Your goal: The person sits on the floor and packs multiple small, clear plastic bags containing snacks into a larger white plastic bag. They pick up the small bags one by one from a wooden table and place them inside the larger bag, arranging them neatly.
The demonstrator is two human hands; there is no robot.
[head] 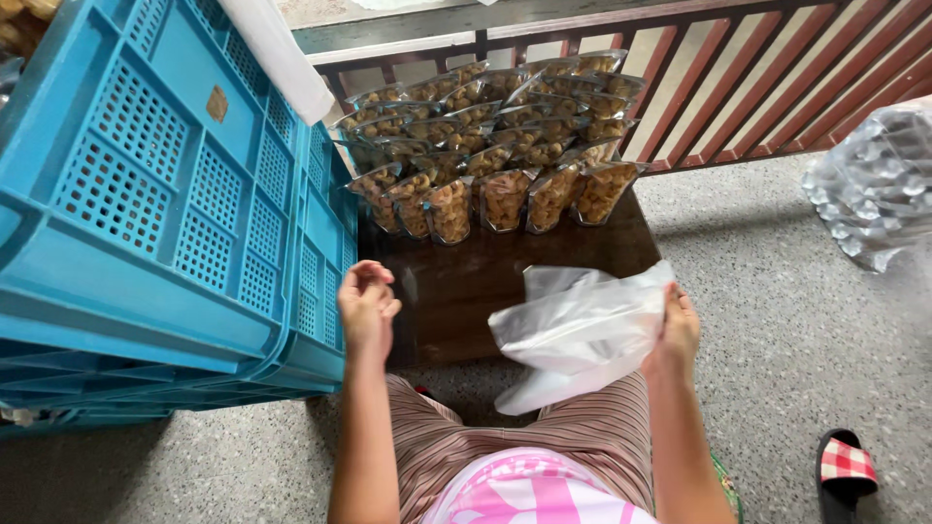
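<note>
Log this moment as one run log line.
right hand: holds clear bag | left hand: empty, near crate | snack pouches: rows on table

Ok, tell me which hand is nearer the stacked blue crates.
Left. The left hand hovers right beside the blue crates, empty. The right hand is across the dark table, gripping a clear plastic bag.

Blue crates (165, 194) with grid-pierced walls. Dark brown table (466, 291). Clear pouches (495, 146) showing golden-tan snacks. Milky white bag (573, 330). Brown-striped trousers (582, 437), pink-and-white top (529, 495). Red-checked sandal (847, 464). Speckled grey floor (777, 340). Reddish-brown railing (777, 78).
</note>
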